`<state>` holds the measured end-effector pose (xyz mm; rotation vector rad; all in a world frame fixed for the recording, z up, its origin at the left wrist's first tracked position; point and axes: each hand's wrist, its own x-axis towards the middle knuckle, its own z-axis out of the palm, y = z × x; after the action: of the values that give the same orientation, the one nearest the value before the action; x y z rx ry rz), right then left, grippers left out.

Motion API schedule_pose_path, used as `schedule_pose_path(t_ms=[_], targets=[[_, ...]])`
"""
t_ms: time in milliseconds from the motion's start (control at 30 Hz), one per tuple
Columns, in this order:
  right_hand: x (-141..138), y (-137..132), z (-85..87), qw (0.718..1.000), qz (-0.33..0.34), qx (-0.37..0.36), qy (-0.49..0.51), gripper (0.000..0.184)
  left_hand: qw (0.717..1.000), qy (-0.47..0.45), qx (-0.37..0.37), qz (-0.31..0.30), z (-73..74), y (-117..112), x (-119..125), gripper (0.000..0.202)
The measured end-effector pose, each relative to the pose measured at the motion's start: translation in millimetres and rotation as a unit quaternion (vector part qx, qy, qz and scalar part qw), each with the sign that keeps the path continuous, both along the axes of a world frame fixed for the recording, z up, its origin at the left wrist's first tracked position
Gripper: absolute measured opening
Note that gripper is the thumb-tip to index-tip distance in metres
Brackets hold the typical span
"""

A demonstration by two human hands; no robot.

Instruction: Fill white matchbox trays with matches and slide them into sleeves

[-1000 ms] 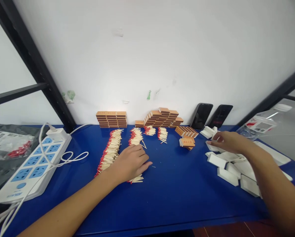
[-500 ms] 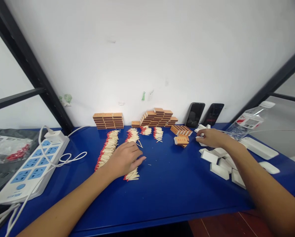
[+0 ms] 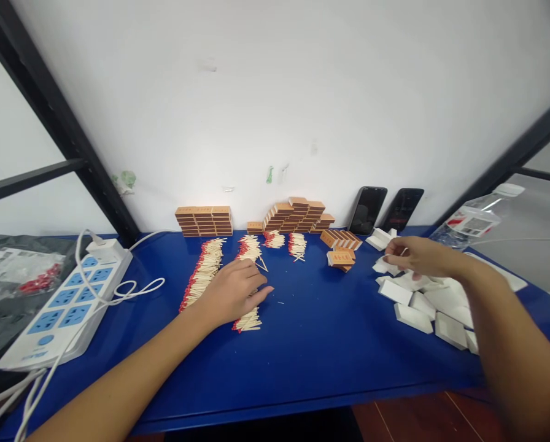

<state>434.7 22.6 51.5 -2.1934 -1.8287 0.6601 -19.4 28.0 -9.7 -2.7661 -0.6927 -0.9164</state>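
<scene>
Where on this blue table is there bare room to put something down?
Specks aside, the widest bare patch of table lies between the left hand and the white boxes, reaching the front edge. It's crowded among those boxes and along the wall, with matchboxes and phones.

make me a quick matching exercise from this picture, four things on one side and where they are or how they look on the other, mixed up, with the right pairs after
Things
1. left hand
2. smartphones
3. right hand
4. power strip

Places and looks
A. at the pile of white matchbox trays
B. white with blue sockets
C. over a row of matchsticks
D. propped up by the wall

Right pairs
1-C, 2-D, 3-A, 4-B
</scene>
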Motion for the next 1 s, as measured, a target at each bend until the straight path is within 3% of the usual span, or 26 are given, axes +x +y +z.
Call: schedule_pose_path(t_ms=[100, 200, 300, 367, 433, 567, 667, 733, 833, 1000], targets=[[-26, -18, 28.3, 0.993, 0.055, 0.100, 0.009, 0.023, 1.000, -0.028, -0.006, 0.009, 1.4, -2, 2, 0.017], [-87, -29, 44.2, 0.962, 0.182, 0.157, 0.130, 0.035, 0.996, -0.082, -0.037, 0.019, 5.0, -5, 4, 0.025], [-155, -23, 32.6, 0.929, 0.284, 0.137, 0.196, 0.031, 0.992, -0.111, -0.062, 0.021, 7.7, -7, 5, 0.048], [-186, -14, 15.0, 0.907, 0.334, 0.125, 0.226, 0.029, 0.991, -0.108, -0.076, 0.011, 7.4, -7, 5, 0.048], [-200, -4, -2.7, 0.893, 0.355, 0.120, 0.250, 0.028, 0.991, -0.096, -0.096, 0.004, 5.9, -5, 4, 0.037], [-187, 9, -25.9, 0.895, 0.344, 0.109, 0.262, 0.034, 0.990, -0.069, -0.126, 0.005, 2.5, -4, 4, 0.027], [-164, 21, -36.9, 0.928, 0.281, 0.196, 0.146, 0.025, 0.992, -0.067, -0.108, 0.002, 1.0, -8, 8, 0.030], [-151, 31, -44.1, 0.930, 0.254, 0.264, 0.035, 0.016, 0.994, -0.058, -0.089, -0.012, 0.3, -12, 11, 0.029], [-139, 44, -54.1, 0.919, 0.276, 0.273, -0.064, 0.010, 0.995, -0.041, -0.081, -0.028, -0.9, -15, 13, 0.030], [-136, 49, -62.4, 0.911, 0.306, 0.265, -0.082, 0.008, 0.997, -0.019, -0.074, -0.023, -3.0, -13, 9, 0.037]])
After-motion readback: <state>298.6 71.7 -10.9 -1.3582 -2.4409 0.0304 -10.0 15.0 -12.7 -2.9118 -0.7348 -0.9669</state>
